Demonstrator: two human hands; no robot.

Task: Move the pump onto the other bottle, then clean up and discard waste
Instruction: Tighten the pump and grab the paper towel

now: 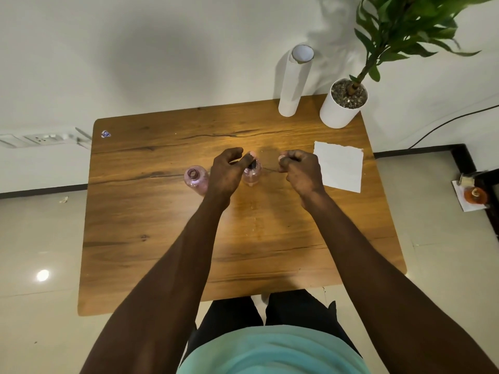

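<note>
A small blue-and-white sticker (105, 134) marks the upper left corner of the wooden desk (162, 252). Left of centre stands an open-necked pink plastic bottle (195, 180). The left hand (226, 168) pinches the top of a second pink bottle (252, 175) at centre; whether a pump sits there is unclear. The right hand (301, 168) is curled, its contents hidden. A white paper sheet (339, 166) lies at right.

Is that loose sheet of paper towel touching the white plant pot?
Apart. The head view shows the paper towel sheet lying flat on the table, with a clear strip of bare wood between its far edge and the white plant pot.
</note>
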